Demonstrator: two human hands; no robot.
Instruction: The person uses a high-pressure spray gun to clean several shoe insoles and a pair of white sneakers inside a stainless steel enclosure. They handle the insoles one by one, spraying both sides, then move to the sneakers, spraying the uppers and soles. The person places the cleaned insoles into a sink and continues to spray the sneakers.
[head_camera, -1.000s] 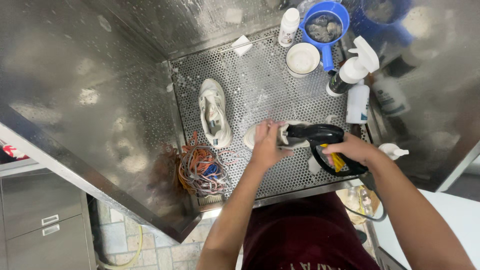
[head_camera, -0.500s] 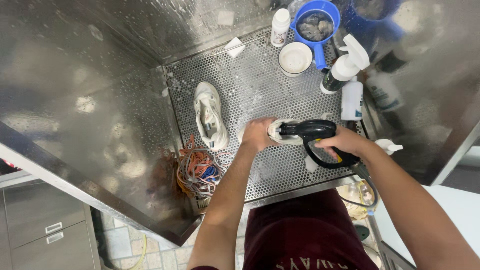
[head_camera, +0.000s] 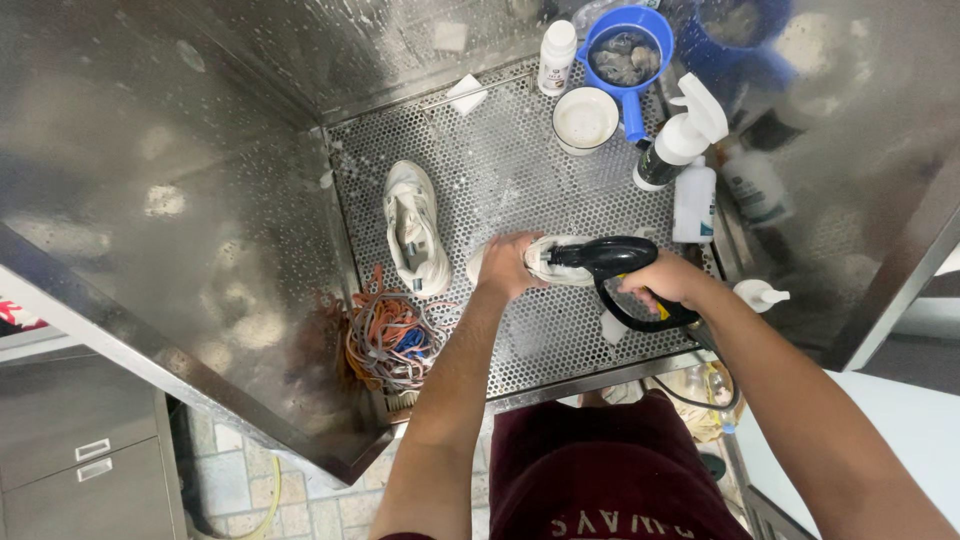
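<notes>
While the left hand (head_camera: 510, 265) clamps the pale sneaker (head_camera: 560, 258) at frame centre, the right hand (head_camera: 668, 285) grips the black spray gun (head_camera: 610, 262); wet, the shoe likely handles light, soft and slippery, so holding its firmer sole edge seems surest.

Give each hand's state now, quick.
Left hand: closed on white sneaker.
Right hand: closed on black handheld spray gun.

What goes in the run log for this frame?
left hand holds white shoe | right hand grips black spray gun | second shoe lies apart
</notes>
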